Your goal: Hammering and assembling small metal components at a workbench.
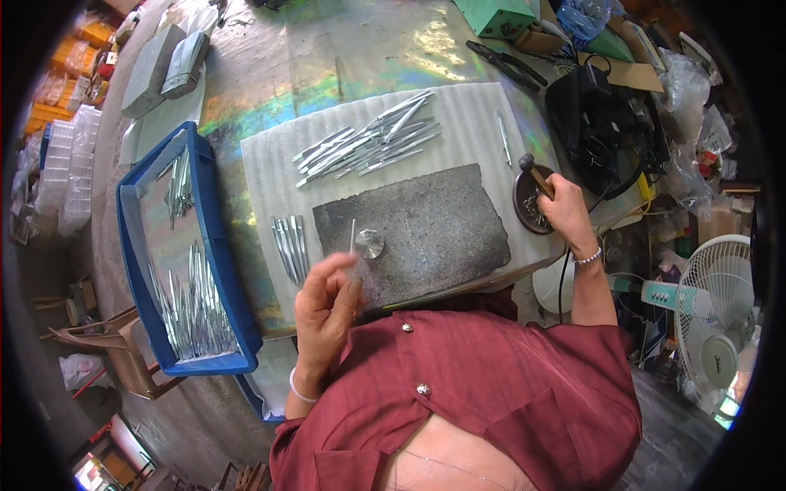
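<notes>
My left hand point(323, 303) is closed, pinching a slim silver metal piece point(354, 236) upright over the near left part of a dark grey stone slab point(426, 217). Just beside that piece, a round shiny metal block point(370, 244) rests on the slab. At the right, my right hand point(566, 214) grips a small hammer point(538, 177) with a wooden handle, its dark head pointing away from me. Below the hammer is a brown bowl point(522, 214) with small metal bits inside. Many slim silver metal pieces point(372, 143) lie heaped beyond the slab; several more point(290, 245) line up to its left.
White foam sheeting point(266, 176) lies under the slab. A blue tray point(129, 245) of silver pieces stands left. One piece point(503, 137) lies apart at the right. Pliers point(509, 64), a black cabled object point(598, 114) and a green box point(498, 18) occupy the far right; a fan point(719, 311) stands near right.
</notes>
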`<state>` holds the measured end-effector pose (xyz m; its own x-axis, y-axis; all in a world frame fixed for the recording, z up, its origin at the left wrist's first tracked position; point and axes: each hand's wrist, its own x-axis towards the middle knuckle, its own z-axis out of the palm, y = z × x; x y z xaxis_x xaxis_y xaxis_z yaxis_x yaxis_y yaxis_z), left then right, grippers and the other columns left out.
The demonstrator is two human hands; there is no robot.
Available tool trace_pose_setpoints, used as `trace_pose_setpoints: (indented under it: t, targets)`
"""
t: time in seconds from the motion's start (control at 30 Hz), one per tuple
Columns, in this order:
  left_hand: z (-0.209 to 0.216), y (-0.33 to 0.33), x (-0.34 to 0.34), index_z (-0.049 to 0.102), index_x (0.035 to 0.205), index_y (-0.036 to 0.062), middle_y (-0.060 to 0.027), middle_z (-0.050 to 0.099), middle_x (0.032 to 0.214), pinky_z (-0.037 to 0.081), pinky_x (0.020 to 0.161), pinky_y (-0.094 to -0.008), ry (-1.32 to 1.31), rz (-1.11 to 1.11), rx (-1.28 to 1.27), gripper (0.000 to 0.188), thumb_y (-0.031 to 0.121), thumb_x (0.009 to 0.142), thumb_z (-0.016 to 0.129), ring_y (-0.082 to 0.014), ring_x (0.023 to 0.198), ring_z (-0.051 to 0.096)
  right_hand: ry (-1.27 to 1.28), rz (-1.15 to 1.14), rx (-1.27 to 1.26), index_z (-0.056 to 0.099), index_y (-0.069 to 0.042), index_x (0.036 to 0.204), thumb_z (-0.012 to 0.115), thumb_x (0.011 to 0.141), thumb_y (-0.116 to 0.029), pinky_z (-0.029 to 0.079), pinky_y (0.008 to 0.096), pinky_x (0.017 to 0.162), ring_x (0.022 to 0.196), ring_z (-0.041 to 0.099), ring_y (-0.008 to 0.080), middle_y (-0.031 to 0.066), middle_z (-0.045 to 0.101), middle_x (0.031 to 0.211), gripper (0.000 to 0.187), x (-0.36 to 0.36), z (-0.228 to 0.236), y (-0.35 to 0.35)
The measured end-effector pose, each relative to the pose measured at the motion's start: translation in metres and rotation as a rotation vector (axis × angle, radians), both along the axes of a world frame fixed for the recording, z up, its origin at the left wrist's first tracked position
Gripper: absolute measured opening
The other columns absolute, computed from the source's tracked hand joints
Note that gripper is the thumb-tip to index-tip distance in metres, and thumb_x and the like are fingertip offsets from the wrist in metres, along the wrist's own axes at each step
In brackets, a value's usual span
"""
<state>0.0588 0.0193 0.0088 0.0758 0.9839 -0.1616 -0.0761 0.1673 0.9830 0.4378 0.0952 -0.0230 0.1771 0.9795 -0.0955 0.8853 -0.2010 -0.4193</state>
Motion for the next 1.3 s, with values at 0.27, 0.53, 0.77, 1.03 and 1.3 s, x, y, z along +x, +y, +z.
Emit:
trace_pose_setpoints:
  t: [0.27, 0.53, 0.77, 1.03, 1.3]
  targets:
    - [0.022, -0.003, -0.018, 0.051, 0.119, -0.007, -0.0152, 0.065, 0.096, 0.051, 0.082, -0.0282, -0.457, -0.218, -0.074, 0.045, -0.008, 0.076, 0.064, -0.0207, 0.092, 0.064, 0.24, -0.08, 0.034, 0.053, 0.005, 0.077, 0.061, 0.072, -0.01, 0.043, 0.0334, 0.059, 0.061, 0.056, 0.0224, 0.0149, 0.054, 0.064, 0.018, 0.017, 0.0, -0.005]
    - [0.022, -0.001, -0.021, 0.059, 0.106, -0.0066, -0.0142, 0.069, 0.087, 0.053, 0.074, -0.0252, -0.083, -0.236, -0.075, 0.026, -0.006, 0.08, 0.062, -0.0168, 0.084, 0.067, 0.654, -0.216, -0.013, 0.055, -0.001, 0.08, 0.062, 0.079, -0.005, 0.039, 0.0212, 0.056, 0.061, 0.046, 0.0043, -0.004, 0.053, 0.071, 0.008, 0.022, 0.004, -0.011]
    - [0.005, 0.004, -0.009, 0.063, 0.1, -0.0017, -0.0068, 0.067, 0.072, 0.049, 0.059, -0.0219, 0.2, -0.055, 0.075, 0.017, -0.002, 0.083, 0.06, -0.0106, 0.067, 0.066, 0.978, -0.211, -0.035, 0.055, -0.001, 0.092, 0.061, 0.083, -0.005, 0.03, 0.0179, 0.044, 0.05, 0.04, 0.0014, -0.0029, 0.053, 0.071, 0.011, -0.011, 0.029, -0.012]
    - [-0.009, 0.006, -0.008, 0.063, 0.097, -0.0025, -0.0063, 0.065, 0.072, 0.047, 0.058, -0.0207, 0.363, 0.034, 0.127, 0.012, 0.001, 0.087, 0.059, -0.0091, 0.064, 0.061, 1.117, -0.014, -0.282, 0.057, -0.001, 0.101, 0.061, 0.082, -0.004, 0.03, 0.0167, 0.042, 0.049, 0.039, 0.0001, -0.0041, 0.052, 0.07, 0.019, -0.082, 0.058, -0.004]
    - [-0.014, 0.003, -0.01, 0.064, 0.095, -0.0004, -0.0089, 0.057, 0.08, 0.044, 0.058, -0.0242, 0.559, 0.057, 0.358, 0.012, 0.0, 0.083, 0.063, -0.0138, 0.064, 0.055, 1.339, 0.157, -0.474, 0.056, 0.003, 0.097, 0.059, 0.083, 0.002, 0.027, 0.018, 0.039, 0.046, 0.04, 0.0016, 0.0013, 0.056, 0.07, 0.014, -0.144, 0.056, -0.008]
